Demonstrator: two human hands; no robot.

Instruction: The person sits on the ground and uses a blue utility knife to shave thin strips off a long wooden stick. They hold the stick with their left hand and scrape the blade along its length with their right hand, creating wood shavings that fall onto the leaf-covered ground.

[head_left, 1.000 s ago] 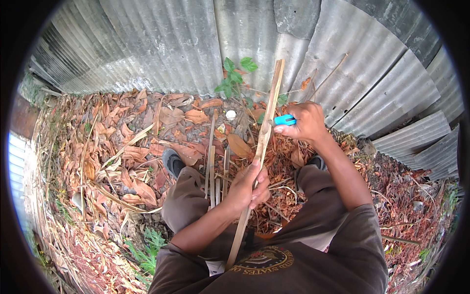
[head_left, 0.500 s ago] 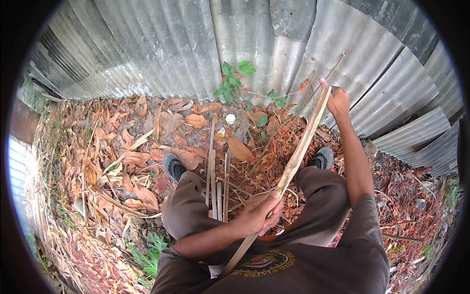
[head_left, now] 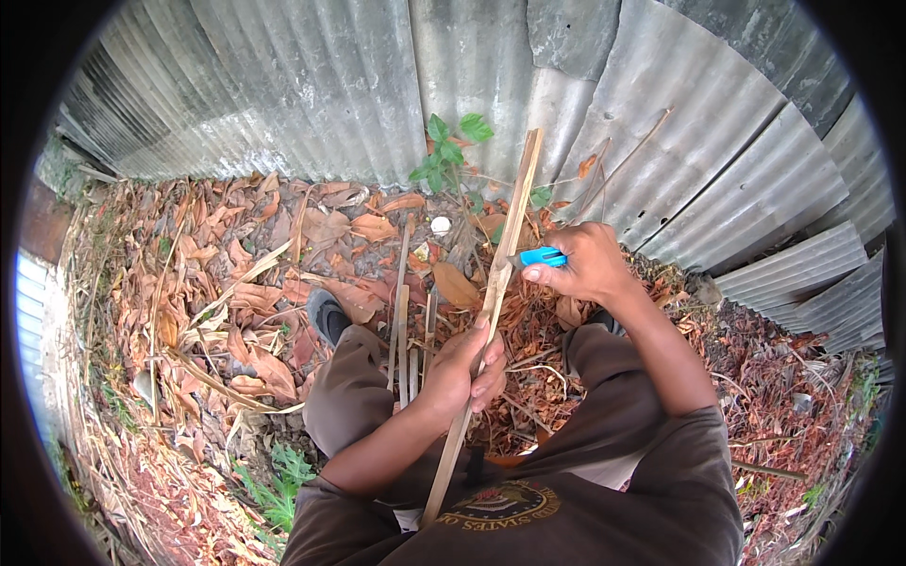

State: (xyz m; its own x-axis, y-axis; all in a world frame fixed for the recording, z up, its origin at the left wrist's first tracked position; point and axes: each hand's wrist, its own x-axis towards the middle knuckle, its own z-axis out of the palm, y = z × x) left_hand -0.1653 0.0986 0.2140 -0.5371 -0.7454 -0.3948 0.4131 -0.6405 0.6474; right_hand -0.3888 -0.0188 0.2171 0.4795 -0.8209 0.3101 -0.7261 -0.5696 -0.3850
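My left hand is wrapped round a long, pale wooden stick, which slants up and away from my lap toward the metal fence. The stick's lower end lies against my shirt. My right hand is closed on a blue utility knife, and the knife's tip meets the stick's right side a little above my left hand. At that spot the wood looks lighter and uneven. Several thin wooden strips lean or lie between my legs, left of the stick.
A corrugated metal fence runs across the far side. Dry brown leaves cover the ground, with a small green plant by the fence and a white round object nearby. Another green plant grows at my lower left.
My right hand has come down from the stick's far end to its middle, and the blue knife now shows. The stick has swung left and stands steeper.
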